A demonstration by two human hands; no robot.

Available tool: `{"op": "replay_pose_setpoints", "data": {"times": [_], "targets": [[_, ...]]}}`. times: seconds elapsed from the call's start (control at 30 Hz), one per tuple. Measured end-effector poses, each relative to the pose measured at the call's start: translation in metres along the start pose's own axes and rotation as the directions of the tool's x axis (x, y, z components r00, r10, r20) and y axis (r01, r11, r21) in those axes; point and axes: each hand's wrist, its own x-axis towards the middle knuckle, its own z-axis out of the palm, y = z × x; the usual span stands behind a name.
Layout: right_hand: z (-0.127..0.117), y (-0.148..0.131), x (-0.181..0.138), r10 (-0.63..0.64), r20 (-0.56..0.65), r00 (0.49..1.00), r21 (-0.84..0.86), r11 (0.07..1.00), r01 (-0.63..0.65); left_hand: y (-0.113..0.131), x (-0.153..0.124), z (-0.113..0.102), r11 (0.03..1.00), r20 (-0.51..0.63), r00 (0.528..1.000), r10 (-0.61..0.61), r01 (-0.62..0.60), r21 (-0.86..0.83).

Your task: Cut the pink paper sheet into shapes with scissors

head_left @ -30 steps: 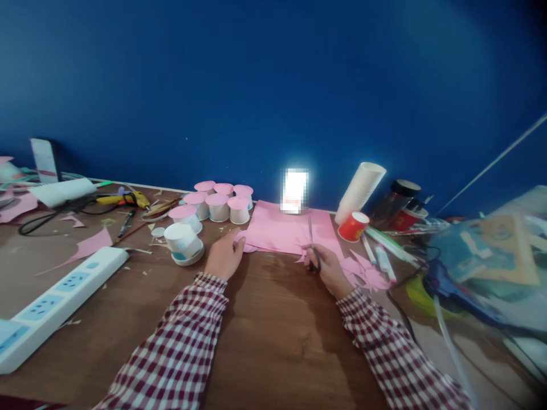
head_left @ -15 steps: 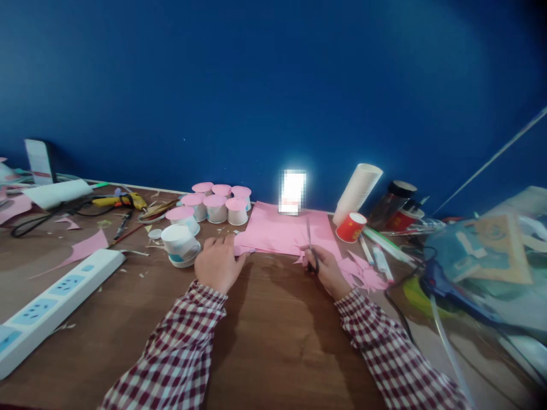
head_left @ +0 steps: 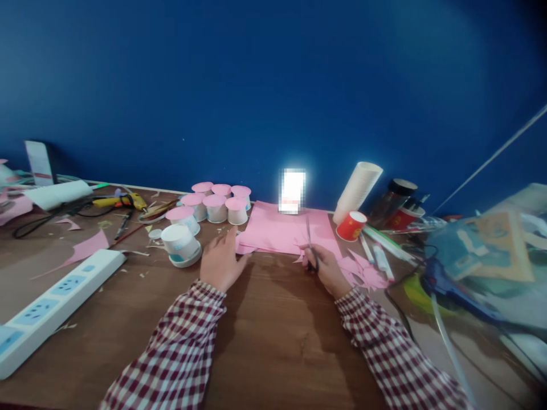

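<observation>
My left hand (head_left: 221, 261) is over the table with its fingers stretched forward and the thumb apart. Right beside its fingers lies a small pink paper piece (head_left: 244, 244), at the left corner of the pink paper sheets (head_left: 277, 228). A white paper cup (head_left: 177, 242) stands just left of this hand. My right hand (head_left: 323, 267) is closed around a pair of scissors (head_left: 309, 236), whose blades point up and away over the sheets. Pink paper scraps (head_left: 363, 272) lie to the right of that hand.
Several cups topped with pink discs (head_left: 215, 208) stand at back left. A power strip (head_left: 60, 307) lies front left, near a yellow glue gun (head_left: 123, 200). A leaning stack of white cups (head_left: 358, 191), a red cup (head_left: 351, 226) and a blue glue gun (head_left: 453, 293) are at right.
My left hand has come off the small pink piece, its fingers now straighter and slightly raised. My right hand and the scissors have stayed in place.
</observation>
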Motion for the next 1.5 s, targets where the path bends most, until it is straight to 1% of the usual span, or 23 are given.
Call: {"op": "replay_pose_setpoints", "data": {"times": [0.07, 0.13, 0.27, 0.37, 0.5, 0.57, 0.6, 0.67, 0.7, 0.73, 0.77, 0.8, 0.83, 0.87, 0.9, 0.93, 1.0, 1.07, 1.17, 1.27, 1.3, 1.37, 1.5], "targets": [[0.000, 0.000, 0.000, 0.003, 0.000, 1.000, 0.010, 1.000, -0.003, -0.001, -0.001, -0.003, 0.997, -0.007, 0.999, -0.045, 0.046, 0.057], [0.000, 0.000, 0.000, 0.000, -0.001, 1.000, 0.010, 1.000, 0.000, -0.001, -0.001, -0.004, 0.992, 0.025, 0.996, -0.082, 0.080, 0.093], [0.000, -0.001, 0.000, -0.004, -0.004, 1.000, -0.021, 1.000, 0.004, -0.001, 0.001, 0.001, 0.988, 0.054, 0.994, -0.096, 0.089, 0.126], [-0.001, 0.000, 0.000, -0.010, 0.003, 1.000, -0.026, 1.000, 0.010, -0.002, 0.002, 0.007, 0.990, 0.053, 0.995, -0.082, 0.075, 0.115], [-0.001, 0.005, 0.000, -0.013, 0.030, 0.999, -0.048, 0.999, 0.015, -0.004, 0.003, 0.009, 0.997, 0.076, 0.995, -0.070, 0.069, 0.020], [0.001, 0.008, -0.003, -0.008, 0.061, 0.998, -0.081, 0.997, 0.013, -0.003, 0.004, 0.009, 0.999, 0.010, 0.999, -0.031, 0.032, -0.034], [0.002, 0.008, -0.004, -0.014, 0.073, 0.997, -0.111, 0.994, 0.022, -0.002, 0.005, 0.010, 0.998, -0.048, 0.999, -0.005, 0.003, -0.056], [0.005, 0.007, -0.008, -0.064, 0.078, 0.995, -0.194, 0.978, 0.078, 0.003, 0.005, 0.011, 0.994, -0.167, 0.985, 0.049, -0.065, -0.089], [0.006, 0.006, -0.009, -0.102, 0.067, 0.993, -0.222, 0.968, 0.115, 0.006, 0.005, 0.012, 0.990, -0.201, 0.977, 0.077, -0.098, -0.100], [0.006, 0.004, -0.010, -0.143, 0.039, 0.989, -0.232, 0.961, 0.149, 0.011, 0.004, 0.012, 0.984, -0.205, 0.972, 0.114, -0.139, -0.110], [0.006, 0.002, -0.010, -0.183, -0.016, 0.983, -0.220, 0.960, 0.175, 0.017, 0.003, 0.013, 0.977, -0.202, 0.967, 0.152, -0.178, -0.118], [0.004, 0.000, -0.008, -0.220, -0.110, 0.969, -0.192, 0.962, 0.196, 0.023, 0.002, 0.013, 0.967, -0.189, 0.963, 0.194, -0.220, -0.128], [0.002, -0.001, -0.006, -0.253, -0.232, 0.939, -0.170, 0.961, 0.217, 0.030, 0.001, 0.014, 0.955, -0.168, 0.957, 0.238, -0.261, -0.138], [-0.001, -0.001, -0.003, -0.283, -0.357, 0.890, -0.164, 0.957, 0.239, 0.038, 0.001, 0.015, 0.942, -0.134, 0.950, 0.283, -0.302, -0.149], [-0.004, -0.001, 0.000, -0.294, -0.475, 0.829, -0.164, 0.956, 0.245, 0.047, 0.001, 0.017, 0.926, -0.092, 0.939, 0.330, -0.341, -0.159], [-0.008, 0.001, 0.003, -0.289, -0.559, 0.777, -0.160, 0.957, 0.241, 0.056, 0.002, 0.019, 0.912, -0.051, 0.927, 0.372, -0.375, -0.168], [-0.015, 0.006, 0.009, -0.276, -0.650, 0.708, -0.160, 0.961, 0.228, 0.076, 0.009, 0.025, 0.887, 0.031, 0.899, 0.437, -0.426, -0.178], [-0.020, 0.011, 0.012, -0.287, -0.663, 0.691, -0.179, 0.957, 0.226, 0.098, 0.020, 0.034, 0.863, 0.107, 0.862, 0.495, -0.473, -0.181], [-0.022, 0.016, 0.014, -0.344, -0.647, 0.681, -0.226, 0.939, 0.260, 0.128, 0.040, 0.050, 0.846, 0.133, 0.839, 0.527, -0.504, -0.176], [-0.022, 0.016, 0.013, -0.371, -0.639, 0.674, -0.268, 0.929, 0.257, 0.145, 0.052, 0.066, 0.864, 0.156, 0.853, 0.498, -0.471, -0.180], [-0.023, 0.016, 0.013, -0.372, -0.641, 0.671, -0.276, 0.928, 0.250, 0.147, 0.052, 0.070, 0.861, 0.176, 0.846, 0.504, -0.474, -0.186], [-0.023, 0.015, 0.014, -0.367, -0.645, 0.671, -0.275, 0.930, 0.244, 0.146, 0.048, 0.076, 0.832, 0.192, 0.812, 0.552, -0.521, -0.189], [-0.024, 0.016, 0.015, -0.330, -0.645, 0.689, -0.224, 0.944, 0.242, 0.135, 0.032, 0.071, 0.780, 0.159, 0.765, 0.624, -0.602, -0.169]]}}
